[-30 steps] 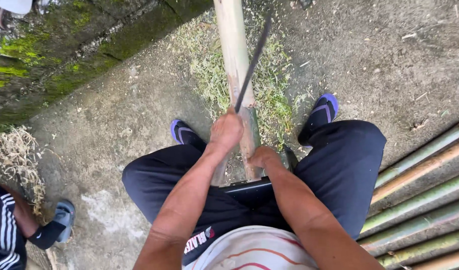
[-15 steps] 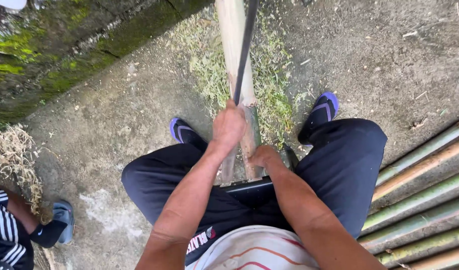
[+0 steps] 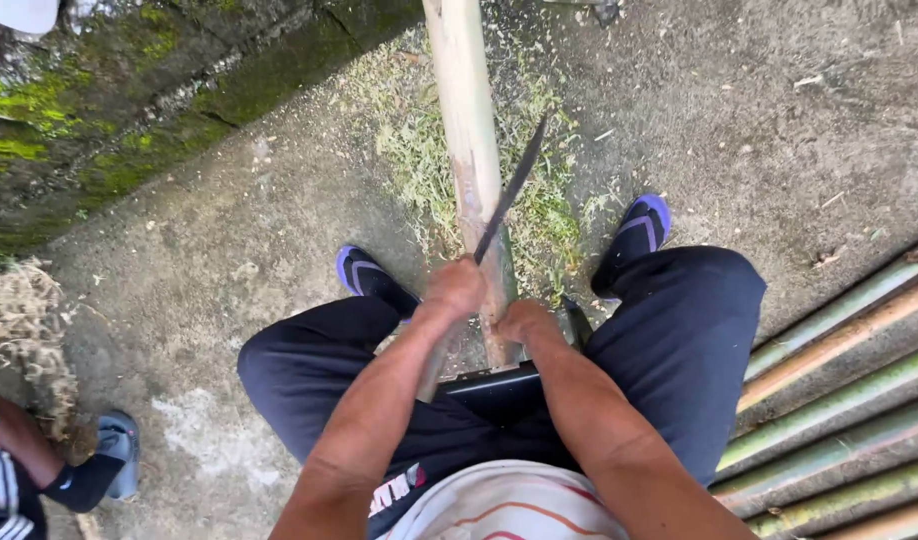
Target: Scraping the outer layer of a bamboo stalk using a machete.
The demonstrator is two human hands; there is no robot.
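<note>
Pole (image 3: 466, 130): stiff, long, likely heavy; right hand (image 3: 524, 322) closed round its near end
Knife (image 3: 511, 190): thin blade; left hand (image 3: 455, 290) fisted on handle

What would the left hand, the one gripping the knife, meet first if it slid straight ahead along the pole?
Probably the pale bamboo pole itself: the left hand sits against it, knife pointing ahead over the shavings. Depth is uncertain.

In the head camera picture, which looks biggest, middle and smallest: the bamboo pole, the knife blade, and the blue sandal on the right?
Largest to smallest as they look:
1. The bamboo pole, running from the top edge down to the hands.
2. The knife blade, long but thin.
3. The blue sandal, though partly hidden by the leg, so unsure against the blade.
</note>
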